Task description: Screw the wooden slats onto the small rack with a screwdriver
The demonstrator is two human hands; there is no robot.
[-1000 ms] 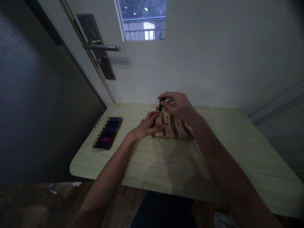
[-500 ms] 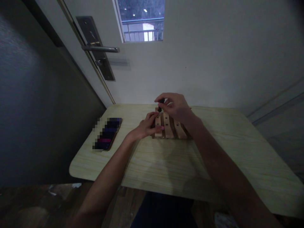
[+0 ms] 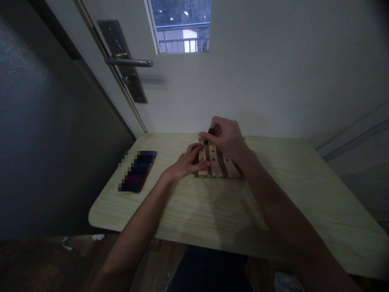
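Note:
A small wooden piece (image 3: 216, 167) with several light, curved slats and dark holes lies on the table. My left hand (image 3: 189, 160) grips its left side, thumb on the leftmost slat and fingers at the far end. Above the far left part, my right hand (image 3: 226, 134) is closed on a short black-handled screwdriver (image 3: 211, 132). The screwdriver tilts, its lower end pointing down toward the leftmost slat near my left fingertips. Its tip is too small to make out. My right hand and forearm hide the right part of the wooden piece.
A phone (image 3: 140, 172), partly blurred out, lies on the left of the pale wooden table (image 3: 194, 207). Behind the table stands a white door (image 3: 267, 73) with a metal handle (image 3: 129, 62) and a small window (image 3: 182, 28).
My right hand has turned, its index finger drawing back and curling. The screwdriver's top has shifted slightly right and leans more. My left hand and the wooden piece have stayed put.

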